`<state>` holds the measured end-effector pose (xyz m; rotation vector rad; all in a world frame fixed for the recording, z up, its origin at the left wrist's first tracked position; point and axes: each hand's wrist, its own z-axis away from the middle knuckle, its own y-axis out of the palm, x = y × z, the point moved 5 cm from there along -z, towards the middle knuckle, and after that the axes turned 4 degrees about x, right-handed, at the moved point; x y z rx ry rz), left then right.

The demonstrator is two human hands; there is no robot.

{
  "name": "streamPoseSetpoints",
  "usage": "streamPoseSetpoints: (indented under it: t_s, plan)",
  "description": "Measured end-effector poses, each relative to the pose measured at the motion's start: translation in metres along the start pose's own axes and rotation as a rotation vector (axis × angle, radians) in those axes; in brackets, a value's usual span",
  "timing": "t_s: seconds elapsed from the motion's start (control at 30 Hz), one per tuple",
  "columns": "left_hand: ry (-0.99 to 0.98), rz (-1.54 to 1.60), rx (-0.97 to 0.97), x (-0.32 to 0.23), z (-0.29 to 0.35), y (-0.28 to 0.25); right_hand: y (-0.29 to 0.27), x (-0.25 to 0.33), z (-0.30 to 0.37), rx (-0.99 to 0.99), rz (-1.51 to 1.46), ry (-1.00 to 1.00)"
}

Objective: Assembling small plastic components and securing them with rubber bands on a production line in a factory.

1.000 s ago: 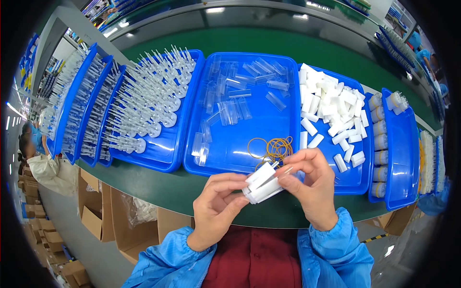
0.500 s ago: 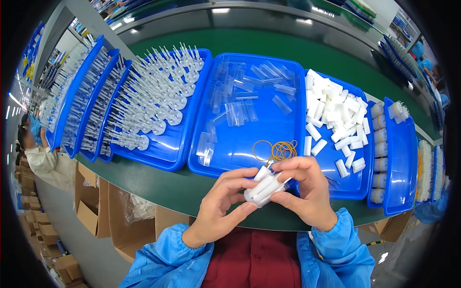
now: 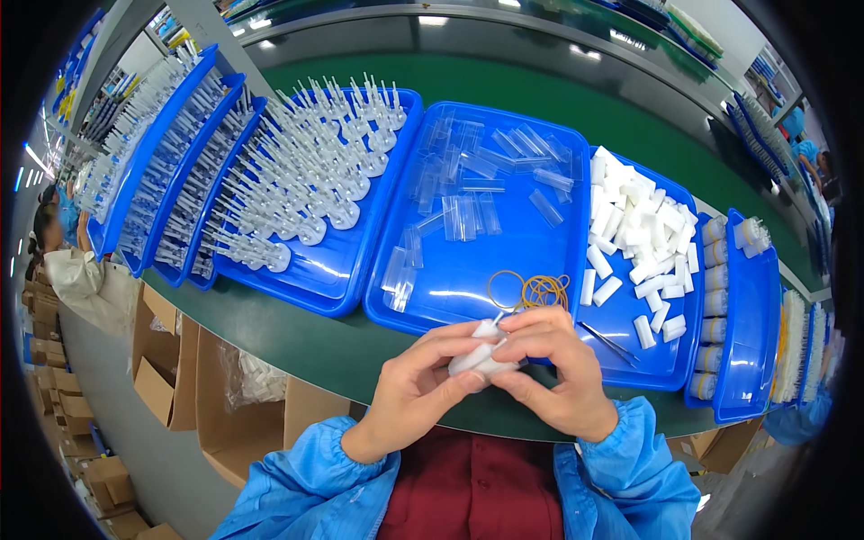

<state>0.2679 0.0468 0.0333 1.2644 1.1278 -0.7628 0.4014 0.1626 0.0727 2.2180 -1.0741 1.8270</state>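
Between my two hands, just above the near table edge, sits a bundle of white cylinders on a clear plastic base with thin pins [image 3: 477, 357]. My left hand [image 3: 407, 389] grips its left side with bent fingers and thumb. On the other side my right hand [image 3: 560, 371] closes its fingertips and thumb on the same bundle, partly covering it. Right behind my fingers, brown rubber bands [image 3: 546, 290] lie in a blue tray [image 3: 522, 243] with clear plastic sleeves [image 3: 461, 218]. In the tray to the right are loose white cylinders [image 3: 634, 207] and tweezers [image 3: 609, 343].
At the left, a blue tray [image 3: 333, 283] holds many clear bases with upright pins [image 3: 297, 171], beside stacked trays of the same. Far right stands a tilted blue tray [image 3: 749, 315] with wrapped white bundles [image 3: 711, 306]. Cardboard boxes [image 3: 236, 418] sit below the table; a person [image 3: 76, 261] is at far left.
My right fingers have moved in over the bundle, covering more of it. The view has shifted slightly, and the tweezers now show fully beside my right hand.
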Motion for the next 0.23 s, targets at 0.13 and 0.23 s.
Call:
streamPoseSetpoints:
  t_s: [0.13, 0.23]
  plan:
    - [-0.009, -0.027, -0.088, 0.004, 0.006, -0.008, -0.030, -0.032, -0.032, -0.059, 0.202, 0.114]
    - [0.044, -0.126, -0.068, 0.005, 0.007, -0.005, -0.055, -0.060, -0.077, -0.123, 0.844, 0.017]
